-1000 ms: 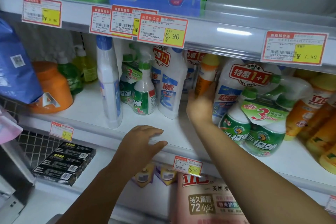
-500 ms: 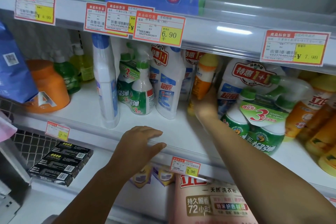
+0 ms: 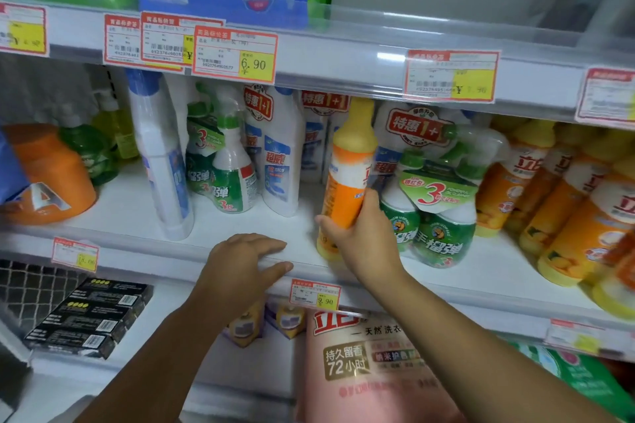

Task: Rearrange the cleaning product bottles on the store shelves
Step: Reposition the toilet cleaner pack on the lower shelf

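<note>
my right hand [image 3: 360,237] is wrapped round the orange bottle [image 3: 348,168], tilted, near the middle shelf [image 3: 295,244] front edge; looks lifted, though blur hides its base. left hand [image 3: 240,268] rests flat on that edge, fingers spread, holding nothing.

- Single head-worn wide-angle view, facing forward and slightly down at a middle store shelf [image 3: 240,244].
- Close in: both forearms reaching up from the bottom edge, left hand [image 3: 240,264] and right hand [image 3: 360,240] near centre.
- Upper shelf edge across the top, lower shelf below.
- No second view for overlap.
</note>
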`<control>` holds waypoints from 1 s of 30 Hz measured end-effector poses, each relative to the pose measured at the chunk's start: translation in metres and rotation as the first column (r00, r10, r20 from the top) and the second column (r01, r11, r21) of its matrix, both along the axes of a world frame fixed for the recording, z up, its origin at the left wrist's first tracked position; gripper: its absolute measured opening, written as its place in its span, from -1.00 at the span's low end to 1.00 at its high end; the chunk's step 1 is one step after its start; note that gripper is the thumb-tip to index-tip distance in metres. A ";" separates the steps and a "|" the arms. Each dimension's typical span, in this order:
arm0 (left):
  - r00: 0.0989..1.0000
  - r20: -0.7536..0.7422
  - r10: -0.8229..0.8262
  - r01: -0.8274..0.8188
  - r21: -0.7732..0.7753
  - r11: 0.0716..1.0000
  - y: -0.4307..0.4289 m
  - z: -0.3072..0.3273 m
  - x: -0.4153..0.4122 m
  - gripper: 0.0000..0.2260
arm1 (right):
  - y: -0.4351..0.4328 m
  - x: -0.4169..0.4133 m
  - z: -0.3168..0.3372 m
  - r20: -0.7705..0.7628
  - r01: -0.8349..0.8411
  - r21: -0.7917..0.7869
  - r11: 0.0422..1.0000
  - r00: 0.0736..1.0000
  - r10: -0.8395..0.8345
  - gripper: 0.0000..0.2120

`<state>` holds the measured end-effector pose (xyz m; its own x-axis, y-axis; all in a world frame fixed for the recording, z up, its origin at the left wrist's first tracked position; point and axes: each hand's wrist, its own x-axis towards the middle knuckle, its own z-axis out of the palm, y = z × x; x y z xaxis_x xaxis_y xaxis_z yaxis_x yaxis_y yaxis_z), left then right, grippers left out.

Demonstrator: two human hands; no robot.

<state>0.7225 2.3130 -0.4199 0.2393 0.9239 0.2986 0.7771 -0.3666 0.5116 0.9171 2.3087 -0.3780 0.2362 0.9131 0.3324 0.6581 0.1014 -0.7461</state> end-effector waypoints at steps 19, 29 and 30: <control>0.996 -0.001 -0.090 0.090 -0.010 0.996 -0.004 0.003 0.049 -0.63 | -0.070 0.070 0.016 -0.125 0.016 0.091 0.996 0.992 -0.004 -0.48; 0.985 0.000 -0.170 0.170 0.000 0.985 -0.012 0.008 0.105 -0.62 | -0.091 0.189 0.022 -0.059 0.357 0.053 0.932 0.933 -0.354 -0.45; 0.985 0.000 -0.174 0.174 -0.008 0.985 -0.012 0.008 0.109 -0.62 | -0.086 0.196 0.019 -0.047 0.367 0.035 0.930 0.930 -0.365 -0.43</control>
